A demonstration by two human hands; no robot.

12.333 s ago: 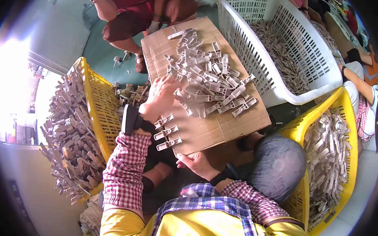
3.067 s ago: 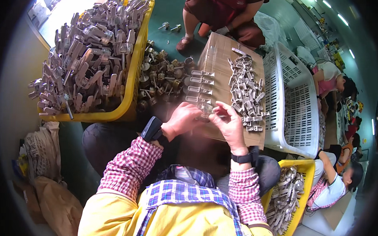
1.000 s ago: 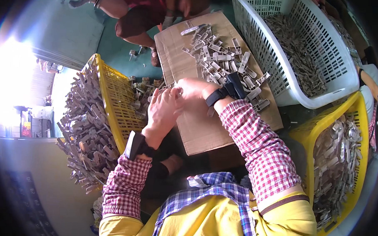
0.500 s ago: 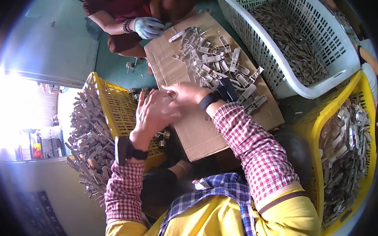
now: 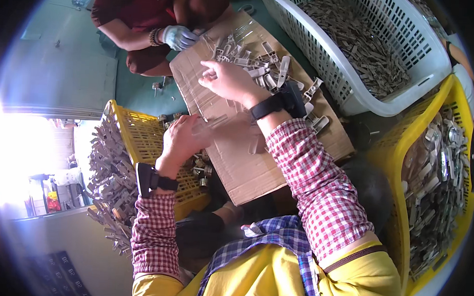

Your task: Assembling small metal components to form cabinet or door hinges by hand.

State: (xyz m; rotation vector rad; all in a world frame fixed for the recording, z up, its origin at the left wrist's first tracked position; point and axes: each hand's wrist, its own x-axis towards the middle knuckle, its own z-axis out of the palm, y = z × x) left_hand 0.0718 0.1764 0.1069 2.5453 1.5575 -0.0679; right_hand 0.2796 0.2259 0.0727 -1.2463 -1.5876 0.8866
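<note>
My left hand [image 5: 181, 139] is over the left edge of a cardboard sheet [image 5: 241, 174]. Its fingers are closed around a pale plastic clip [image 5: 215, 121], which is smeared by motion. My right hand [image 5: 230, 82] is above the cardboard, at the near left side of a heap of pale plastic clips [image 5: 258, 62]. Its index finger points left and stands apart from the thumb; nothing shows between them. A second pale blur [image 5: 256, 142] lies over the cardboard below my right wrist, too smeared to name.
At the left, a yellow basket [image 5: 138, 126] brims with clips; small metal-looking parts [image 5: 202, 170] lie beside it. A white basket [image 5: 374, 103] and another yellow basket [image 5: 402, 206], both holding clips, stand at the right. Across the cardboard, another person's gloved hand [image 5: 179, 38] rests near its edge.
My hands were close together and have moved apart. The right went up and toward the clip heap; the left went slightly down and left. The view has shifted a little.
</note>
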